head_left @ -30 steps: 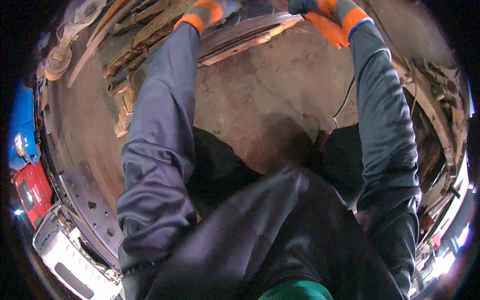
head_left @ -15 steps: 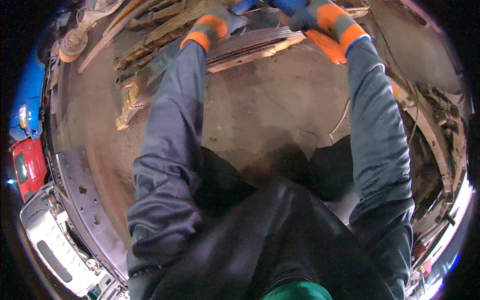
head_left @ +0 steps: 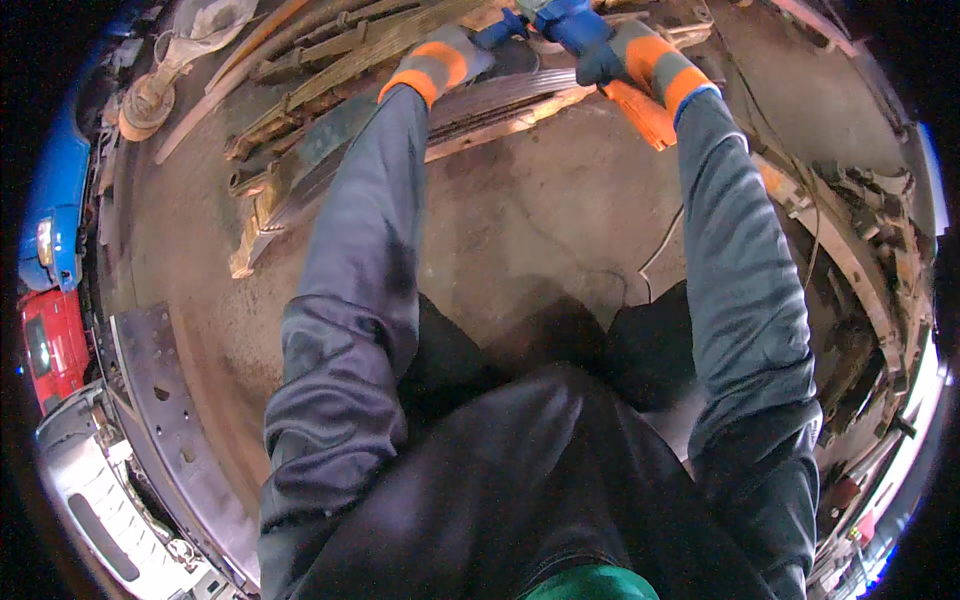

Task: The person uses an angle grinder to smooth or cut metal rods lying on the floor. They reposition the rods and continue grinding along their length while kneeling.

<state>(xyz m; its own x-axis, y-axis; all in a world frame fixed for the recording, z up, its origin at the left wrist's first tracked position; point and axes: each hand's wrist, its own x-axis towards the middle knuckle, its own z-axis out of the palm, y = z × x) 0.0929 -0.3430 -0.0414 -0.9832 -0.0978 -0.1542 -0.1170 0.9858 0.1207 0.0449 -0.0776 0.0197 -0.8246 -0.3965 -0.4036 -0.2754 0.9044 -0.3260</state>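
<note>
At the top centre a blue power tool point(head_left: 565, 28) is held out at arm's length. My left hand point(head_left: 465, 52), in a grey and orange glove, grips its left end. My right hand point(head_left: 620, 62), gloved alike, is closed on its right part, with an orange flap point(head_left: 642, 118) hanging below. Beneath the tool lies a stack of long metal bars point(head_left: 515, 100), like leaf springs, on the concrete floor point(head_left: 530, 210). The tool's working end is too small to make out.
More leaf springs point(head_left: 330, 70) and a round-ended metal part point(head_left: 148, 110) lie upper left. A flat steel rail with holes point(head_left: 150, 370) runs along the left, beside blue point(head_left: 55, 200), red point(head_left: 55, 345) and white point(head_left: 95, 480) vehicle cabs. Curved beams point(head_left: 840, 250) and cables point(head_left: 660, 260) lie right.
Both hands have come lower in the view and a little closer together. More of the blue tool now shows between them. The surroundings have shifted slightly in the view.
</note>
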